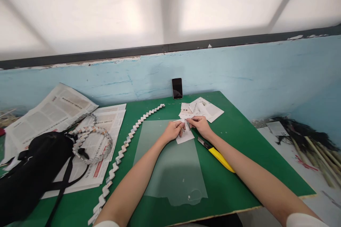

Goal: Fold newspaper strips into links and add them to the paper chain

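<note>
Both hands meet over the upper edge of a translucent plastic sheet [165, 170] on the green table. My left hand [174, 130] is closed, fingers pinching a small piece of white paper [183, 121]. Opposite it, my right hand [201, 125] pinches the same small piece from the right. Under the fingers lies a printed paper slip [187, 136]. Beyond the right hand are cut paper pieces [210, 108]. A yellow-handled utility knife [220, 158] rests by my right forearm. To the left runs a long zigzag chain of folded paper [124, 148].
Newspapers [117, 120] lie at the left, bearing a coiled folded-paper chain [106, 152] and a black bag [39, 163]. A phone [177, 88] leans on the blue wall [234, 67]. The green table's [269, 170] right edge drops to a floor with sticks [319, 159].
</note>
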Demonstrator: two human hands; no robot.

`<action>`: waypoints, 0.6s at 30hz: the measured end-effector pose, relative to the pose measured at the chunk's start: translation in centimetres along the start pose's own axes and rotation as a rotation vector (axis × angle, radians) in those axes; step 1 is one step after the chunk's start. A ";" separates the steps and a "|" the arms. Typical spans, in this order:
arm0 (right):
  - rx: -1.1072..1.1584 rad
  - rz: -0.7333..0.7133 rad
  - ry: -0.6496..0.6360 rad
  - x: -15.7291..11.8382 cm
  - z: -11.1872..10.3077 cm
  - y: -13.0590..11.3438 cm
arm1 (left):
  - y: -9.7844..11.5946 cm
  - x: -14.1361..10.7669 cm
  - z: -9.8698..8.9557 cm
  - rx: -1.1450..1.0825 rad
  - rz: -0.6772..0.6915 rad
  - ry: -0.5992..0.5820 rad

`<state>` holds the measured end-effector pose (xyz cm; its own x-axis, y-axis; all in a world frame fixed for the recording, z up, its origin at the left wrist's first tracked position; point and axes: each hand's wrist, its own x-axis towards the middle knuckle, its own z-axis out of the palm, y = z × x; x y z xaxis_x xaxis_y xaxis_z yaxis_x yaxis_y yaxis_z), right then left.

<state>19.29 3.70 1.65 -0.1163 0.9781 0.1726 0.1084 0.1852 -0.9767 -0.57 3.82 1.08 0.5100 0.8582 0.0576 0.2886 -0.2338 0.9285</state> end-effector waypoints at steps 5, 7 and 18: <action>0.138 0.040 -0.031 -0.1 0.0 -0.2 | 0.2 0.0 -0.1 -0.123 0.002 -0.078; 0.148 0.057 -0.127 -0.2 0.1 -0.1 | 0.2 0.0 -0.2 -0.140 -0.001 -0.126; 0.184 0.040 -0.217 -0.3 0.3 0.2 | 0.5 0.0 -0.5 -0.173 -0.024 -0.184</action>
<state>19.02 3.37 1.32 -0.3264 0.9374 0.1215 -0.0613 0.1073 -0.9923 -0.87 3.96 1.74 0.6480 0.7614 -0.0180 0.1677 -0.1195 0.9786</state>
